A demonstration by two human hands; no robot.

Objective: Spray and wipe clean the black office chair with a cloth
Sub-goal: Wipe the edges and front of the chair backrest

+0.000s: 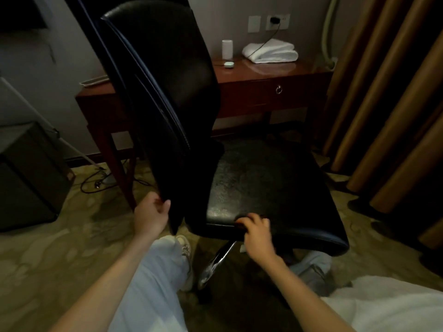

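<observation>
The black office chair (pixel 263 183) fills the middle of the view, its tall backrest (pixel 165 87) leaning to the left and its glossy seat facing right. My left hand (pixel 151 213) grips the lower edge of the backrest. My right hand (pixel 257 232) is curled over the near edge of the seat. A white folded cloth or towel (pixel 271 51) lies on the desk behind the chair. No spray bottle is visible in either hand.
A reddish wooden desk (pixel 275 75) stands behind the chair with a white cylinder (pixel 227 49) and a small round device (pixel 229 64). Brown curtains (pixel 388 104) hang on the right. A dark cabinet (pixel 28 176) and cables (pixel 96 180) sit left. My legs (pixel 153 283) and white bedding (pixel 388 305) lie below.
</observation>
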